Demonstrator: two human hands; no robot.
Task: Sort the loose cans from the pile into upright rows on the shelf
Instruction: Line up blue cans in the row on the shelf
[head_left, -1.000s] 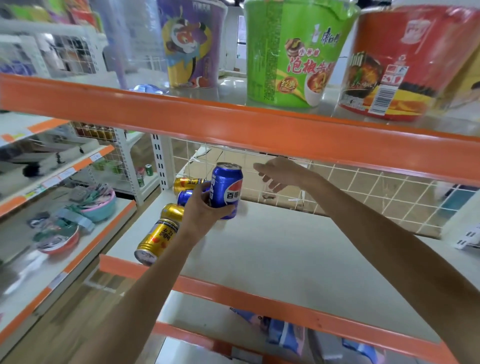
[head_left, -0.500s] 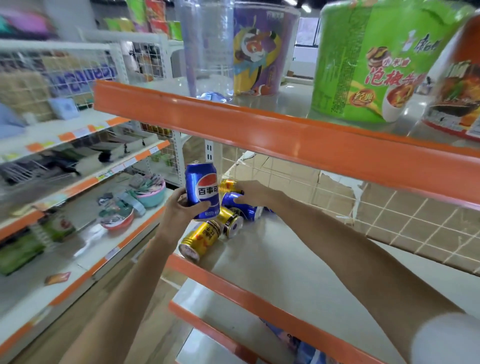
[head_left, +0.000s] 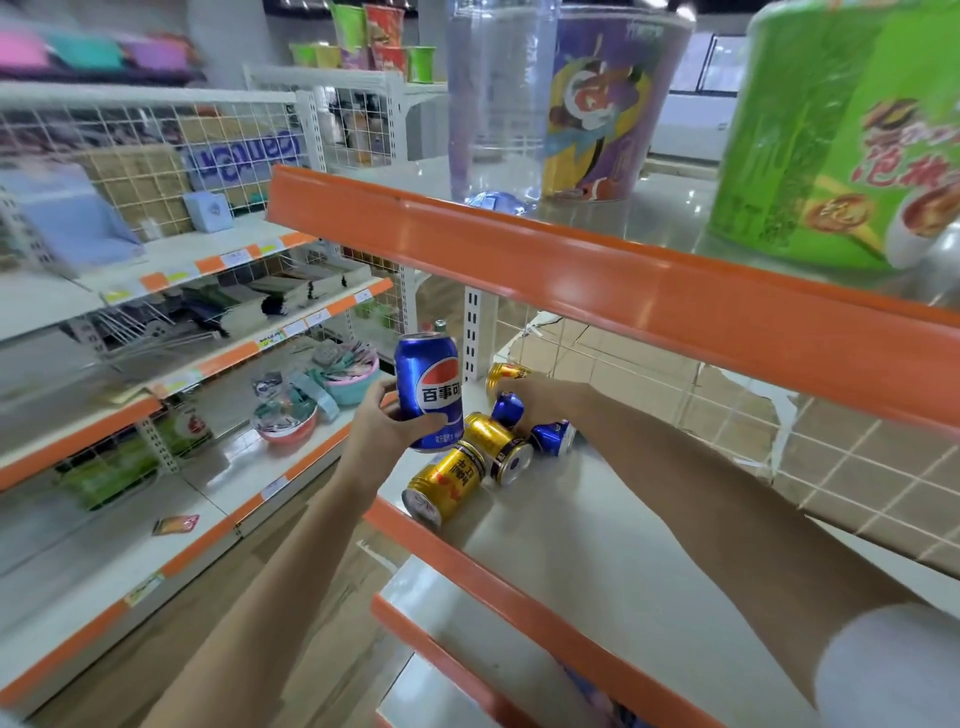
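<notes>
My left hand (head_left: 387, 428) grips a blue Pepsi can (head_left: 430, 389) upright, just off the left end of the white shelf (head_left: 597, 545). The pile lies on that shelf's left end: two gold cans on their sides (head_left: 447, 480) (head_left: 498, 447), a third gold can (head_left: 506, 373) behind, and two blue cans (head_left: 506, 409) (head_left: 553, 438). My right hand (head_left: 550, 402) reaches into the pile from the right and lies over the blue cans. Its fingers are curled around one of them, though the grip is partly hidden.
An orange shelf lip (head_left: 623, 270) hangs overhead, carrying large noodle cups (head_left: 841, 135) and a clear bottle (head_left: 498, 98). A wire grid (head_left: 779, 415) backs the shelf. Another shelving unit (head_left: 156, 364) stands to the left with bowls (head_left: 343, 379). The shelf surface stretches right of the pile.
My right hand dropped from the back grid down into the can pile. My left hand carried the Pepsi can leftward, and the view swung to the left.
</notes>
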